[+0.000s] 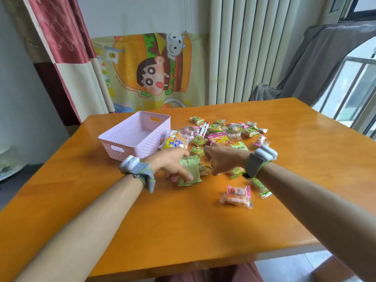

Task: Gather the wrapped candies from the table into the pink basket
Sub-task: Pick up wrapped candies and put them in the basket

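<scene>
Presently | our left hand (pixel 173 162) pinches a green packet (pixel 189 170); right hand (pixel 222 159) curled over candies (pixel 225 132) on the tabletop (pixel 183 224) | pink basket (pixel 122 137) empty, left of pile | advice: grip firmly, lift clear over rim.

Looks like somebody's home, probably a living or dining corner. There's a glossy orange-brown wooden tabletop (pixel 264 200) pushed up near a white ribbed radiator (pixel 234 58), with a red and cream patterned curtain (pixel 61 47) on the left and a grey cloth curtain (pixel 325 58) drawn back from a metal-framed window (pixel 350 94) on the right. A cartoon burger-print fabric hanging (pixel 150 68) covers the wall behind, which feels very lived-in, not office or shop at all
</scene>
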